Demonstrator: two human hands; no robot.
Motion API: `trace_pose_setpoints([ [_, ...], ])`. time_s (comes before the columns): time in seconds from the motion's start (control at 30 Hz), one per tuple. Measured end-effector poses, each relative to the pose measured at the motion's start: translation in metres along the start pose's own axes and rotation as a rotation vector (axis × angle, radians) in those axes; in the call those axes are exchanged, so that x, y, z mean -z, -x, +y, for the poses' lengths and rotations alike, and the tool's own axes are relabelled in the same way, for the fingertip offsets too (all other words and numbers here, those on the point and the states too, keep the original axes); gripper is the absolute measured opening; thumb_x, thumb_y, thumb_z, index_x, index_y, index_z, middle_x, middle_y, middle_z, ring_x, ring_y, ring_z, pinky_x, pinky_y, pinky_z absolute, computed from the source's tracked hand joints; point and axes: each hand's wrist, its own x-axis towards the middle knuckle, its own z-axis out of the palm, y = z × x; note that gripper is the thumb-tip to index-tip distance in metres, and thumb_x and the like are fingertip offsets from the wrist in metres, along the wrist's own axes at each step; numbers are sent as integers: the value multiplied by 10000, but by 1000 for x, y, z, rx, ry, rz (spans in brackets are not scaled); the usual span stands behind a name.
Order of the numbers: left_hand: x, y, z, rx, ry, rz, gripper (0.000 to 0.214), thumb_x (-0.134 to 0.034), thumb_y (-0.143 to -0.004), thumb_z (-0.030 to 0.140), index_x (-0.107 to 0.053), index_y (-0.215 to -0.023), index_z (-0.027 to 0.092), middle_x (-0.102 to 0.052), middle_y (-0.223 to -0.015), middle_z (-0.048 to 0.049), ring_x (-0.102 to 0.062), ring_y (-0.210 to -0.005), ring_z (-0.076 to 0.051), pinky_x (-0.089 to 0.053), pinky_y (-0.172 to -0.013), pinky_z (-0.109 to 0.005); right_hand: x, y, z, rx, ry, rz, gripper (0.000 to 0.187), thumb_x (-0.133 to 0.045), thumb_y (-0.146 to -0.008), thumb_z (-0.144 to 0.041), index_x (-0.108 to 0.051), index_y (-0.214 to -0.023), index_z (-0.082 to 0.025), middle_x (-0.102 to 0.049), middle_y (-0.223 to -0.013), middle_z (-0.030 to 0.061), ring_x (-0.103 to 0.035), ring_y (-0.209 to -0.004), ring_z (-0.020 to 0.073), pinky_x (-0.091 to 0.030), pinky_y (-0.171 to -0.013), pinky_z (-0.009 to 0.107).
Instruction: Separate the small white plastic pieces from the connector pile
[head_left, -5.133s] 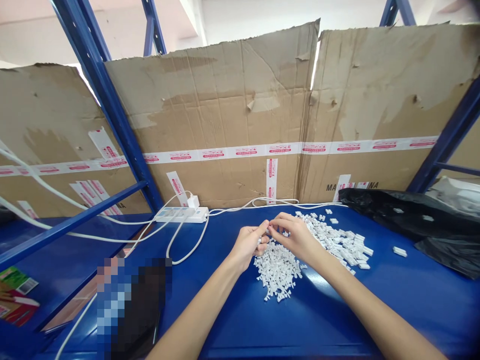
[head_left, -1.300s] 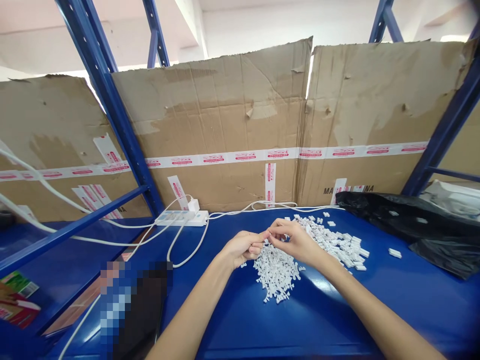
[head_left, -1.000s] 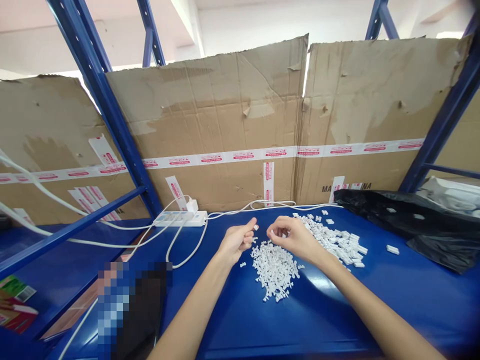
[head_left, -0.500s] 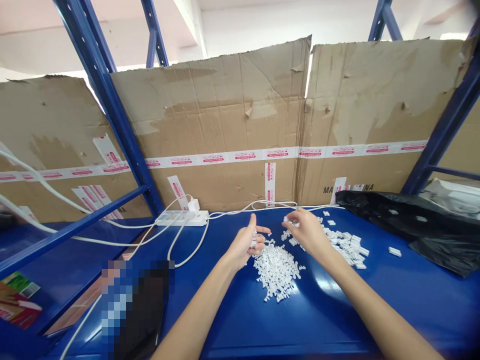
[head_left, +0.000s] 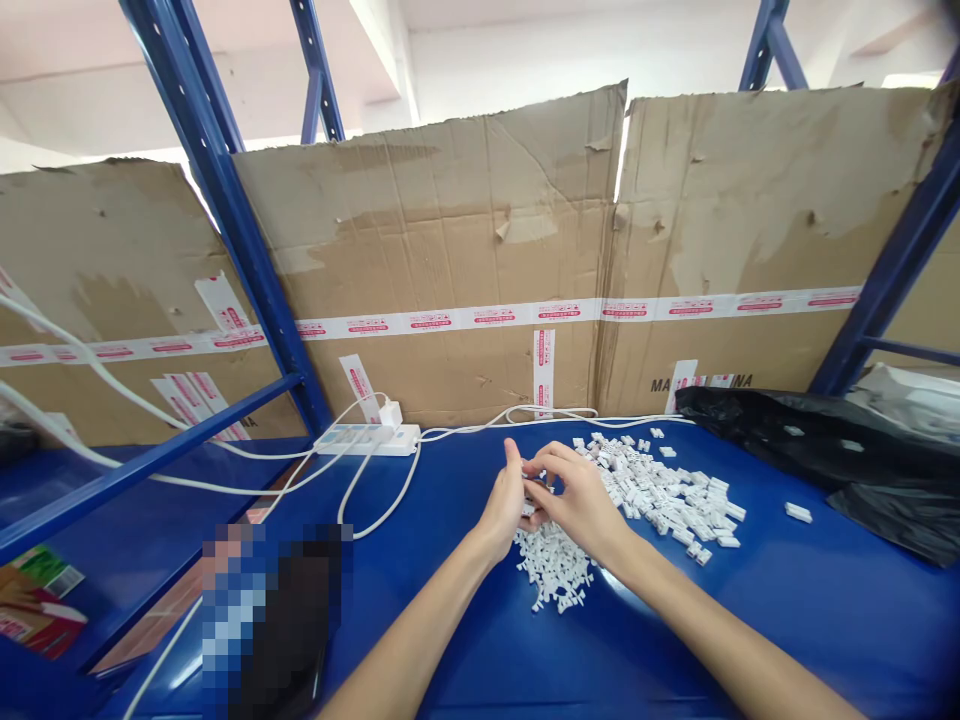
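Note:
My left hand [head_left: 504, 508] is raised above the blue table, thumb up and fingers curled around small white plastic pieces [head_left: 528, 510], which show partly in its palm. Meeting it from the right, my right hand [head_left: 581, 502] pinches at the left fingertips. A bit of white shows between the fingers there, mostly hidden. Below both hands lies a heap of tiny white plastic pieces [head_left: 556, 572]. To the right and behind my right hand spreads a second pile of larger white plastic blocks [head_left: 667, 490].
A white power strip [head_left: 367, 438] with cables stands at the back left. Black plastic bags [head_left: 810, 430] lie at the right, near a single white block [head_left: 798, 512]. Cardboard sheets [head_left: 450, 260] and blue rack posts [head_left: 247, 240] close off the back.
My right hand has moved left and toward me, from the far pile of white blocks to my left hand. The left hand's fingers have turned in to meet it.

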Motion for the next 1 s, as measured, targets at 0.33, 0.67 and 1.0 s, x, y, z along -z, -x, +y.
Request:
trace_pose_setpoints([
  [0.33,-6,7,4,-61,-140,-99,812,-199,-755,879,-564,-881,165,-377,-509,44,-346,-406,-88,-199,-376,-176,5,-2,-1,-108,-221,48,318,-580,-780,-72,-604,-1060,-220,-641,-830,-3,-561,-700,136,-474,-684,287],
  [0.67,-6,5,3,-201,-220,-159,703,-210,-776,861,-423,-676,199,-298,-499,58,-274,-410,-72,-243,-372,-204,19,-8,7,-238,-526,-155,268,-671,-781,-208,-656,-1048,-193,-639,-770,-5,-589,-676,142,-496,-677,306],
  [1.0,-4,8,6,-55,-149,-230,743,-242,-759,870,-512,-763,179,-289,-527,63,-271,-459,-77,-218,-407,-184,34,-11,5,-89,-223,-201,157,-613,-886,-237,-769,-871,-233,-662,-825,28,-606,-768,156,-478,-709,304],
])
